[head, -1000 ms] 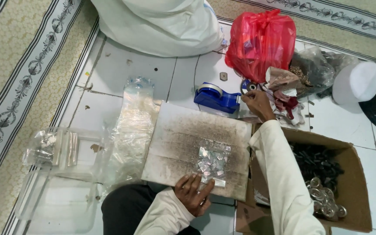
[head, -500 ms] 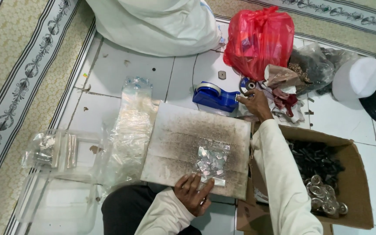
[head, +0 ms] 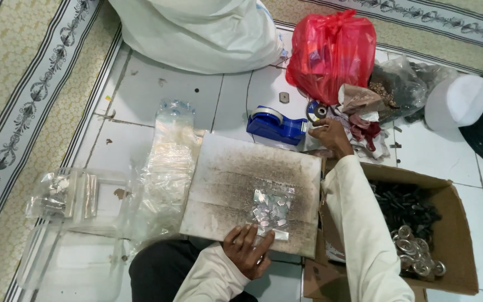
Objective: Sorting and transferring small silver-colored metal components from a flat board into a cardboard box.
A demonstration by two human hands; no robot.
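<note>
Two hands are working at once here. Nearest the camera, the left hand (head: 248, 250) is resting with curled fingers on the lower edge of a small clear packet of metal bits (head: 271, 206), pinning it flat against the stained board (head: 236, 184) that is lying across the lap. Beyond it, the right hand (head: 330, 136) is stretching out past the board's far corner, its fingers partly closed beside the blue tape dispenser (head: 275, 126); whether it is gripping anything is not clear from here. To the right, an open cardboard box (head: 458, 221) is holding dark parts and shiny round caps. Farther off, a red plastic bag (head: 331, 53) and a large white sack (head: 197, 31) are sitting on the tiled floor.

The packet is likely being sealed, so keeping its open edge pressed flat matters while the other hand is fetching tape.
</note>
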